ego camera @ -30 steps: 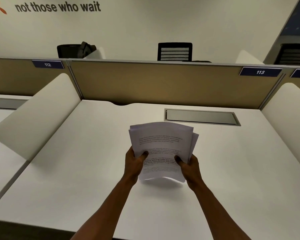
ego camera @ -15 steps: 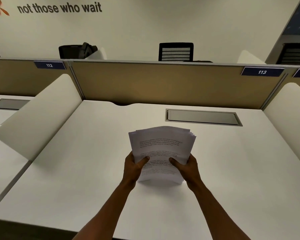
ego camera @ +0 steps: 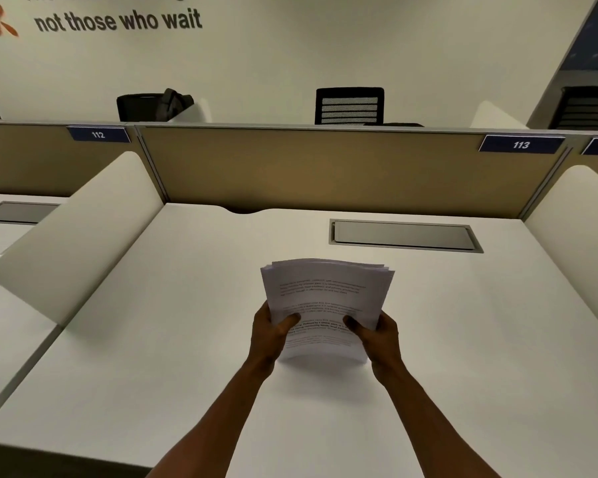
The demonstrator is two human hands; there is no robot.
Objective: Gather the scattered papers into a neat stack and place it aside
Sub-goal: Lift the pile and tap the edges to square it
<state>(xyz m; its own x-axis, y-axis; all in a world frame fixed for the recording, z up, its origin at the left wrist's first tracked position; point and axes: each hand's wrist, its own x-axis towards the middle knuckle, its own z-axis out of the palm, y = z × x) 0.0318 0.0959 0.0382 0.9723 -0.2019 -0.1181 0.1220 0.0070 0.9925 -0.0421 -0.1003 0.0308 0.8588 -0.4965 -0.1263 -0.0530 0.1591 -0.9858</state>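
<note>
Papers [ego camera: 325, 298] bunched in one stack, near-upright, bottom edge at the white worktop [ego camera: 152, 339]. Left hand [ego camera: 270, 336] and right hand [ego camera: 380, 339] grip opposite lower sides, fingers closed on it, thumbs on the front sheet.

A: What changed in the papers [ego camera: 327, 298]?

B: One second ago several sheets fanned out toward 3 o'clock. The edges are now nearly flush.

A: And the grip?

B: The right hand [ego camera: 377, 336] thumb has shifted inward, toward 9 o'clock, across the top sheet.

The printed text on the stack of papers [ego camera: 325, 298] is too blurred to read, and the wall lettering [ego camera: 118, 20] is cut off by the top edge.
</note>
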